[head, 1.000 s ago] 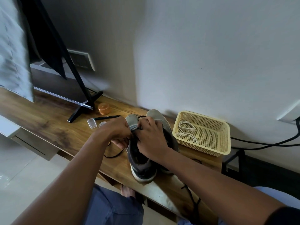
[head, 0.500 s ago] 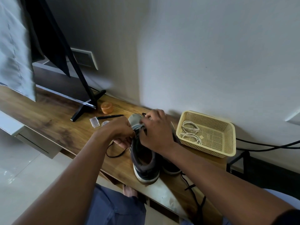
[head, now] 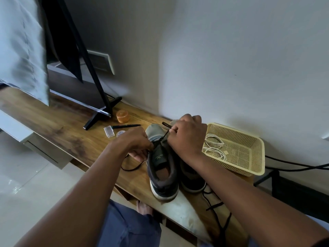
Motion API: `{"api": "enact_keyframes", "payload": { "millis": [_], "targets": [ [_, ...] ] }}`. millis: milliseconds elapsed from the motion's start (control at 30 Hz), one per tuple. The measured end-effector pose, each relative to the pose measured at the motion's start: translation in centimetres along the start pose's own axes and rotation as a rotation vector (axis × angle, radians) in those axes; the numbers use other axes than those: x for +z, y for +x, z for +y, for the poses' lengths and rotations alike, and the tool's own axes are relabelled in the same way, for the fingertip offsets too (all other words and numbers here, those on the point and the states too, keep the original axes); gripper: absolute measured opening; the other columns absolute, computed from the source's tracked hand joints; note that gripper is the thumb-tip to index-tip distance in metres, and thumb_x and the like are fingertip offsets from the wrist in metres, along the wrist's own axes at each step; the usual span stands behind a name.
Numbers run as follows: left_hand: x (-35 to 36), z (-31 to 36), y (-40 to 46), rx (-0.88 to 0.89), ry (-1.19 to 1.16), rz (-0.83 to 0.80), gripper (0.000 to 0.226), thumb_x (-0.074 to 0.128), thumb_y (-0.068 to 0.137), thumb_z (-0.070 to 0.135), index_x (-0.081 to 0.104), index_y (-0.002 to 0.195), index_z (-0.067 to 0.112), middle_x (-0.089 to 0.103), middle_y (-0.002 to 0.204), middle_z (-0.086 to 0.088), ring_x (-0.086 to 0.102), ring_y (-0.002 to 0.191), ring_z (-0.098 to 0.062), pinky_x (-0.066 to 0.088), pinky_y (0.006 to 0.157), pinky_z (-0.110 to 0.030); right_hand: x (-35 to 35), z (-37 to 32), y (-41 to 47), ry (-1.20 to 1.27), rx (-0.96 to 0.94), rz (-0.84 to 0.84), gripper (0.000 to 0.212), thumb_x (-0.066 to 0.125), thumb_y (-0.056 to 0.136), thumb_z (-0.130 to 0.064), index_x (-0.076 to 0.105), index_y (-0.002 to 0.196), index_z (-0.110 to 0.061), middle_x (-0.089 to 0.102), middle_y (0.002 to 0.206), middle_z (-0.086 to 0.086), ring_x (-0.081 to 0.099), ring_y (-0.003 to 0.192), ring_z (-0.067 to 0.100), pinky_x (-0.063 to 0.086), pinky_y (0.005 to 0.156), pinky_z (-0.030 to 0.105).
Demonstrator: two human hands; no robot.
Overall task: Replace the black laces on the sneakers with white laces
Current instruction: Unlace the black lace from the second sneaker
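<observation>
Two dark grey sneakers stand side by side on the wooden shelf, heels toward me. On the left sneaker, my left hand pinches the black lace at the eyelets, and a loop of that lace trails onto the wood. My right hand grips the other end of the lace above the toe, pulling it taut. The right sneaker is partly hidden under my right forearm. White laces lie coiled in the yellow basket.
A TV stand leg rises at the back left, with an orange lid, a black pen and a small clear box near it. Another black lace hangs over the shelf's front edge. Cables run right of the basket.
My right hand has lifted up and away over the toe, drawing the black lace out longer. My left hand has stayed at the eyelets.
</observation>
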State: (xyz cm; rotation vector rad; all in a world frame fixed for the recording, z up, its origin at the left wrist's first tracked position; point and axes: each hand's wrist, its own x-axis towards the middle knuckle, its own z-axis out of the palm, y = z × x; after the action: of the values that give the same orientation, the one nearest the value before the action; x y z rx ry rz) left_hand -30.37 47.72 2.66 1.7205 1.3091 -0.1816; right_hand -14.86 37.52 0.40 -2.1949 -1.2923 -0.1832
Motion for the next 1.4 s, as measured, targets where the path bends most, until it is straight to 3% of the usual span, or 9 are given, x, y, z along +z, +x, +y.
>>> {"api": "enact_keyframes", "payload": {
  "millis": [133, 333, 600, 867, 967, 1100, 1167, 1267, 1400],
  "targets": [
    [-0.3, -0.3, -0.1, 0.003, 0.001, -0.004, 0.009, 0.07, 0.095, 0.005, 0.074, 0.097, -0.003, 0.078, 0.076, -0.018, 0.079, 0.068, -0.028, 0.061, 0.054, -0.031, 0.5, -0.4, -0.2, 0.039, -0.125, -0.184, 0.031, 0.061, 0.079, -0.035, 0.071, 0.108, -0.03, 0.059, 0.114, -0.003, 0.047, 0.113, 0.026, 0.041, 0.092, 0.042],
    [-0.3, -0.1, -0.1, 0.002, 0.028, -0.003, 0.01, 0.069, 0.094, 0.003, 0.074, 0.097, -0.004, 0.078, 0.076, -0.019, 0.079, 0.07, -0.029, 0.062, 0.057, -0.033, 1.9, -1.5, -2.8, -0.176, -0.496, -0.314, 0.021, 0.059, 0.074, -0.033, 0.074, 0.087, -0.026, 0.058, 0.117, -0.002, 0.045, 0.122, 0.032, 0.034, 0.095, 0.047],
    [-0.3, 0.0, -0.1, -0.016, 0.042, 0.018, 0.01, 0.072, 0.095, 0.007, 0.073, 0.097, -0.003, 0.077, 0.074, -0.017, 0.079, 0.068, -0.028, 0.061, 0.052, -0.031, 0.1, -0.4, -0.2, 0.012, -0.13, 0.01, 0.009, 0.064, 0.076, -0.028, 0.072, 0.076, -0.024, 0.064, 0.086, -0.009, 0.051, 0.091, 0.023, 0.035, 0.074, 0.036],
    [-0.1, 0.0, -0.3, 0.186, 0.193, 0.318, 0.014, 0.086, 0.082, 0.025, 0.073, 0.082, 0.021, 0.077, 0.076, 0.001, 0.075, 0.061, -0.015, 0.063, 0.059, -0.032, -0.6, 0.5, 0.5, -0.131, -0.074, -0.181, 0.041, 0.054, 0.077, -0.027, 0.064, 0.116, -0.024, 0.057, 0.11, 0.004, 0.051, 0.105, 0.032, 0.044, 0.081, 0.041],
    [0.7, 0.6, -0.3, 0.266, 0.355, 0.367, 0.015, 0.086, 0.08, 0.032, 0.074, 0.09, 0.034, 0.073, 0.094, 0.012, 0.069, 0.081, -0.007, 0.051, 0.06, -0.025, -1.2, -0.2, -0.2, -0.139, -0.228, -0.205, 0.037, 0.038, 0.083, -0.045, 0.065, 0.091, -0.022, 0.061, 0.094, 0.0, 0.06, 0.088, 0.028, 0.045, 0.069, 0.038],
    [1.8, 0.9, 0.3, 0.275, 0.405, 0.37, 0.019, 0.087, 0.081, 0.032, 0.076, 0.095, 0.034, 0.073, 0.1, 0.01, 0.069, 0.095, -0.013, 0.061, 0.082, -0.036, -1.4, -1.4, -1.6, -0.241, -0.296, -0.348, 0.045, 0.061, 0.076, -0.057, 0.037, 0.062, -0.021, 0.053, 0.066, 0.0, 0.066, 0.072, 0.028, 0.033, 0.055, 0.03],
    [1.9, 1.0, 0.6, 0.28, 0.404, 0.425, 0.015, 0.087, 0.08, 0.028, 0.074, 0.086, 0.033, 0.073, 0.096, 0.009, 0.07, 0.094, -0.016, 0.061, 0.083, -0.038, -1.4, -1.4, -2.1, -0.297, -0.345, -0.344, 0.045, 0.068, 0.078, -0.048, 0.036, 0.062, -0.02, 0.041, 0.06, -0.002, 0.067, 0.073, 0.029, 0.033, 0.055, 0.03],
    [2.3, 0.9, 1.1, 0.299, 0.41, 0.455, 0.02, 0.085, 0.081, 0.023, 0.068, 0.074, 0.031, 0.071, 0.087, 0.01, 0.069, 0.087, -0.014, 0.055, 0.071, -0.031, -1.2, -1.5, -2.1, -0.303, -0.354, -0.345, 0.023, 0.067, 0.082, -0.037, 0.052, 0.07, -0.023, 0.058, 0.069, 0.003, 0.068, 0.078, 0.03, 0.035, 0.057, 0.031],
    [1.9, 0.5, 1.5, 0.296, 0.354, 0.477, 0.014, 0.083, 0.083, 0.023, 0.07, 0.079, 0.026, 0.069, 0.087, 0.008, 0.066, 0.083, -0.012, 0.046, 0.064, -0.026, -0.7, -1.5, -1.8, -0.288, -0.325, -0.333, 0.032, 0.067, 0.079, -0.036, 0.041, 0.066, -0.022, 0.032, 0.059, -0.006, 0.055, 0.064, 0.026, 0.021, 0.049, 0.027]
  ]
}}
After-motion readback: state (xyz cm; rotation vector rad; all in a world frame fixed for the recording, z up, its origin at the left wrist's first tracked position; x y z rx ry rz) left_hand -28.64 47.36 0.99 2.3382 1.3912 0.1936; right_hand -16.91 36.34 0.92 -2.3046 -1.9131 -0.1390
